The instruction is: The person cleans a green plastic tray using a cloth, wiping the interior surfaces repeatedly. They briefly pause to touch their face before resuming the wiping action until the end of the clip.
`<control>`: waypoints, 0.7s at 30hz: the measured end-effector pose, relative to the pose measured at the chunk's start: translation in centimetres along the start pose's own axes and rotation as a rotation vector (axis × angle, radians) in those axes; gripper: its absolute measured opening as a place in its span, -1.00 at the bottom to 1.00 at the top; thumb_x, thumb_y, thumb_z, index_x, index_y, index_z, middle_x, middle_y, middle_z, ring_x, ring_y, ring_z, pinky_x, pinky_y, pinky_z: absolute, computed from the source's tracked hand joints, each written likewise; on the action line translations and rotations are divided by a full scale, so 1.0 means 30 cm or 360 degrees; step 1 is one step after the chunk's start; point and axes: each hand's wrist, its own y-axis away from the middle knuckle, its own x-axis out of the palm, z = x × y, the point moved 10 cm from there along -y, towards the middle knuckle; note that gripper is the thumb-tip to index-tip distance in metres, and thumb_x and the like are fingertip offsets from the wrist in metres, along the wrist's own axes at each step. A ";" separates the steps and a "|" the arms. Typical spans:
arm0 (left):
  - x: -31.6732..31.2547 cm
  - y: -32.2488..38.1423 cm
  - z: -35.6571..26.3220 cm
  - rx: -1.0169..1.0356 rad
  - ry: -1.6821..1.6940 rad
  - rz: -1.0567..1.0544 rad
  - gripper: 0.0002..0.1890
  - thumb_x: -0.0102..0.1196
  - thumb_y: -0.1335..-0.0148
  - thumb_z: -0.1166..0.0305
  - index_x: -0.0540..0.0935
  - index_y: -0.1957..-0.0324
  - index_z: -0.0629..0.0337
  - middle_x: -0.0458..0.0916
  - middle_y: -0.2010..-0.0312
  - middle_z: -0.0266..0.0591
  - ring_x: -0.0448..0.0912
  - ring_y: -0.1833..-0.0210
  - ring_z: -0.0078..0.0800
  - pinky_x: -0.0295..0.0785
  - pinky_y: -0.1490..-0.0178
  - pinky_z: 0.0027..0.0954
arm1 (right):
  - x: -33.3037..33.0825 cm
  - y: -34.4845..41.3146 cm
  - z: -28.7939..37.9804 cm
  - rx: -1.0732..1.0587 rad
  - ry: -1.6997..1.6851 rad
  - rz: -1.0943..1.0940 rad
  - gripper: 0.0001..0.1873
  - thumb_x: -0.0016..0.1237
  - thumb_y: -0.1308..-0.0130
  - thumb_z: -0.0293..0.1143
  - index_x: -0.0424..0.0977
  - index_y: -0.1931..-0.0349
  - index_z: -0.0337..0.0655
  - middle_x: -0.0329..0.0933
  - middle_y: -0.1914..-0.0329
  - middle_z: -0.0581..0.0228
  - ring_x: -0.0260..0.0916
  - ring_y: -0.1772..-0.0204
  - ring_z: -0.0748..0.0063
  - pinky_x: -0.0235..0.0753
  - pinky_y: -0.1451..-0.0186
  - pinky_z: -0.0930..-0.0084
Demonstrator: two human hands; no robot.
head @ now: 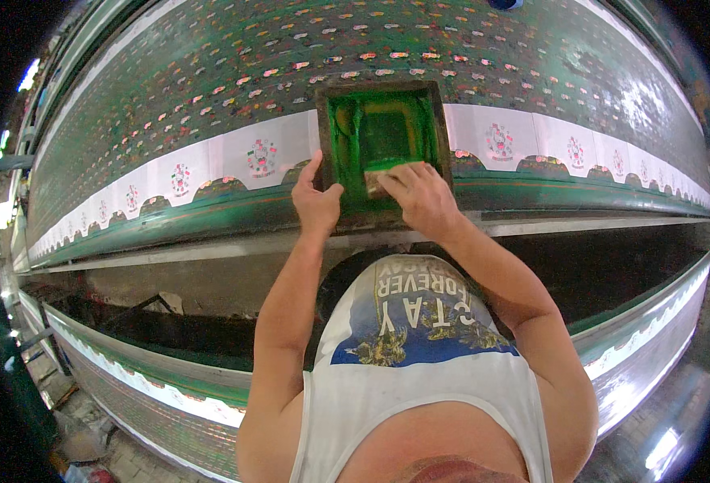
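A screen-printing frame lies over the strip of white fabric pieces on the long printing table in front of me. Green ink coats the mesh inside it. My left hand grips the frame's left side near the close corner, index finger along the outside and thumb at the inner edge. In my right hand is a small squeegee, its brownish grip partly hidden by my fingers. It stands in the near part of the frame, against the inked mesh.
White fabric pieces with scalloped near edges and small red and green prints run left and right. Rows of small coloured marks cover the green tabletop. A pale rail edges this table. Behind me stands another table with white pieces.
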 end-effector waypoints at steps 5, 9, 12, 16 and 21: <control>0.016 0.000 0.029 0.0074 0.0097 -0.0016 -0.18 0.27 -0.11 0.80 0.61 -0.53 0.39 0.76 -0.34 -0.02 0.74 -0.27 -0.38 0.61 -0.38 -0.34 | 0.039 -0.188 -0.158 0.0114 0.0013 0.0000 -0.52 0.08 -0.29 -0.58 0.73 -0.21 -0.08 0.68 -0.04 0.20 0.65 -0.22 0.02 0.63 -0.34 0.09; 0.011 0.002 0.035 0.0197 0.0031 -0.0037 -0.18 0.29 -0.11 0.79 0.62 -0.53 0.34 0.74 -0.36 -0.05 0.73 -0.29 -0.38 0.62 -0.37 -0.35 | 0.043 -0.321 -0.254 0.0160 -0.0060 0.0030 -0.56 0.07 -0.33 -0.62 0.76 -0.18 -0.17 0.74 -0.04 0.13 0.70 -0.20 -0.07 0.68 -0.34 0.03; 0.012 0.004 0.045 0.0079 0.0166 -0.0005 -0.16 0.35 -0.05 0.71 0.62 -0.51 0.34 0.68 -0.41 0.14 0.63 -0.49 -0.07 0.45 -0.60 -0.17 | 0.010 -0.384 -0.278 0.0182 -0.0052 0.0002 -0.59 0.09 -0.37 -0.63 0.78 -0.17 -0.15 0.74 -0.02 0.13 0.71 -0.17 -0.12 0.73 -0.26 0.04; 0.011 0.005 0.006 0.0153 -0.0045 0.0002 -0.16 0.35 -0.05 0.71 0.62 -0.51 0.32 0.67 -0.39 0.12 0.63 -0.48 -0.04 0.44 -0.60 -0.15 | 0.040 -0.395 -0.338 0.0229 -0.0040 0.0020 -0.58 0.08 -0.36 -0.64 0.78 -0.17 -0.14 0.73 -0.01 0.13 0.71 -0.18 -0.08 0.71 -0.28 0.04; 0.001 0.016 0.002 0.0123 0.0069 -0.0015 -0.17 0.35 -0.05 0.71 0.64 -0.50 0.28 0.67 -0.37 0.10 0.62 -0.48 0.01 0.44 -0.61 -0.12 | 0.048 -0.332 -0.258 0.0218 -0.0128 0.0181 -0.54 0.05 -0.32 -0.68 0.77 -0.17 -0.17 0.72 0.00 0.10 0.67 -0.16 -0.11 0.64 -0.30 0.01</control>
